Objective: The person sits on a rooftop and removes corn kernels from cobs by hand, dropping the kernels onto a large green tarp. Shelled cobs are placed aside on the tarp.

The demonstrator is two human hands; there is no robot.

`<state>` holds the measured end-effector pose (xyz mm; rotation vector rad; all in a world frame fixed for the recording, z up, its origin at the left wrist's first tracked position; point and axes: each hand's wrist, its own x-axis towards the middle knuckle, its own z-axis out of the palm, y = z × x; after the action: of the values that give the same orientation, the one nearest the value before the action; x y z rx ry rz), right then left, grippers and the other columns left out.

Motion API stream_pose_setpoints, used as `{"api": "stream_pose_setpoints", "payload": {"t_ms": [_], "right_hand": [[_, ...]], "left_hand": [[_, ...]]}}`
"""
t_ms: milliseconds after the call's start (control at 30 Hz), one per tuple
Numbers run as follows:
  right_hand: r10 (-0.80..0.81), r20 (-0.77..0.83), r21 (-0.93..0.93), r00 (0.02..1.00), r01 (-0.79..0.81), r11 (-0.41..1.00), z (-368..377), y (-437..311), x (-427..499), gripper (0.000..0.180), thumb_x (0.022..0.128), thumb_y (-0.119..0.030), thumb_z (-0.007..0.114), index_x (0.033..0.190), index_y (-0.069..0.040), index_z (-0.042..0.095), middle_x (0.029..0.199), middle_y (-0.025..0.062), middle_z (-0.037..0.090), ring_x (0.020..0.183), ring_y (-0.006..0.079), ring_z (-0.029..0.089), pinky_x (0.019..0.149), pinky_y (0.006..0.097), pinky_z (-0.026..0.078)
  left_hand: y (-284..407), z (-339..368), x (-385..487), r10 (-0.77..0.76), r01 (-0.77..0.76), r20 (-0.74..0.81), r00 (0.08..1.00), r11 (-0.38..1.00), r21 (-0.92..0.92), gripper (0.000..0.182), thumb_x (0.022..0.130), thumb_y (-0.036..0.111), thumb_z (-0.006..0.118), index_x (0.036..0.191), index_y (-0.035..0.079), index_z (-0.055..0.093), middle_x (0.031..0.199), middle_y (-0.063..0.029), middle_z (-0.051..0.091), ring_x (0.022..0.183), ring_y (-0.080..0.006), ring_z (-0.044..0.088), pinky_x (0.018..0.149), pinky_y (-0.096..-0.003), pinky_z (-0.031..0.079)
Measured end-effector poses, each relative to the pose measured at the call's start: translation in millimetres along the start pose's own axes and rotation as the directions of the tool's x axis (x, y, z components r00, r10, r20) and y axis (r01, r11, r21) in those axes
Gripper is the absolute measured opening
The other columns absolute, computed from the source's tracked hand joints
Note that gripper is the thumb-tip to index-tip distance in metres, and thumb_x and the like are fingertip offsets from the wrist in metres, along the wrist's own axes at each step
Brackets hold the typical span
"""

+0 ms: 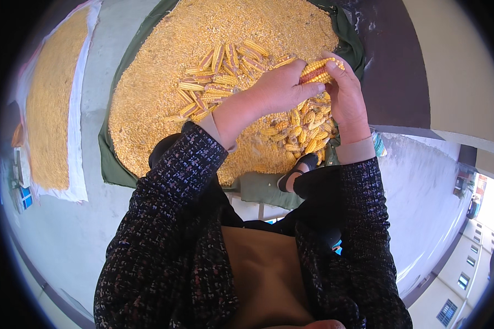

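Observation:
Both my hands meet around one yellow corn cob [315, 72], whose bared reddish strip runs lengthwise between rows of kernels. My left hand [278, 87] grips its near left end, with the thumb along its lower side. At the other end, my right hand [348, 98] holds the cob with thumb and fingers. Below and left of the hands lies a pile of partly stripped cobs [224, 78] showing bare stripes. More cobs, mostly full of kernels [311, 125], are heaped under my right wrist. Loose corn kernels [144, 96] spread widely around both piles.
A dark green cloth [267, 191] lies under the corn. My right shoe [307, 161] rests by the heaped cobs. On the left, a white sheet [77, 164] bears more kernels over concrete ground [103, 230]. A brown and cream wall [391, 66] borders the right.

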<state>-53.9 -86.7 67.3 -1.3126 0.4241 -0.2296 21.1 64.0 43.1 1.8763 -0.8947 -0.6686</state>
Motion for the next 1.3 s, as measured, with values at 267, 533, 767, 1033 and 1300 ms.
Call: {"api": "stream_pose_setpoints", "payload": {"t_ms": [267,533,767,1033,1300], "right_hand": [[-0.022,-0.141,0.432,0.99,0.081,0.898,0,52,24,0.022,0.095,-0.013,0.053,0.112,0.0,0.053,0.095,0.0116,0.059,0.091,0.0198,0.059,0.083,0.0343,0.049],[0.186,-0.406,0.398,0.895,-0.01,0.917,-3,57,31,0.021,0.09,-0.019,0.059,0.101,-0.002,0.051,0.093,0.0104,0.059,0.082,0.0198,0.06,0.068,0.0348,0.051],[0.033,-0.207,0.428,0.978,0.06,0.902,-30,55,37,0.021,0.088,-0.018,0.058,0.103,-0.003,0.057,0.092,0.0111,0.059,0.082,0.0214,0.058,0.07,0.0331,0.048],[0.077,-0.47,0.205,0.879,0.024,0.978,-4,51,22,0.018,0.085,-0.017,0.063,0.096,-0.003,0.06,0.084,0.0052,0.056,0.077,0.0141,0.048,0.067,0.029,0.042],[0.073,-0.186,0.52,0.98,0.035,0.853,-22,51,29,0.022,0.094,-0.021,0.057,0.106,-0.003,0.057,0.093,0.0086,0.06,0.084,0.0189,0.057,0.076,0.0322,0.048]], "left_hand": [[-10,46,21,-0.084,-0.003,-0.198,0.977,0.915,-0.404,0.071,0.096,0.053,0.045,0.138,-0.003,0.044,0.133,-0.0227,0.052,0.113,-0.0267,0.057,0.09,-0.0325,0.048],[-17,72,40,-0.176,0.098,-0.302,0.937,0.962,-0.254,0.06,0.096,0.047,0.038,0.118,-0.005,0.057,0.102,-0.0235,0.067,0.097,-0.0331,0.066,0.087,-0.0372,0.048],[-1,65,43,-0.344,0.243,0.007,0.939,0.65,-0.72,0.054,0.097,0.048,0.043,0.105,-0.001,0.064,0.075,-0.0096,0.062,0.06,-0.0155,0.06,0.05,-0.0268,0.046],[-6,75,46,-0.492,0.373,0.062,0.868,0.564,-0.737,0.056,0.094,0.053,0.049,0.089,-0.001,0.061,0.064,-0.0051,0.055,0.047,-0.0131,0.05,0.04,-0.0257,0.037],[10,64,45,-0.504,0.346,0.005,0.864,0.586,-0.732,0.053,0.097,0.051,0.045,0.095,0.0,0.059,0.072,-0.0058,0.058,0.055,-0.0119,0.053,0.043,-0.0266,0.039]]}}
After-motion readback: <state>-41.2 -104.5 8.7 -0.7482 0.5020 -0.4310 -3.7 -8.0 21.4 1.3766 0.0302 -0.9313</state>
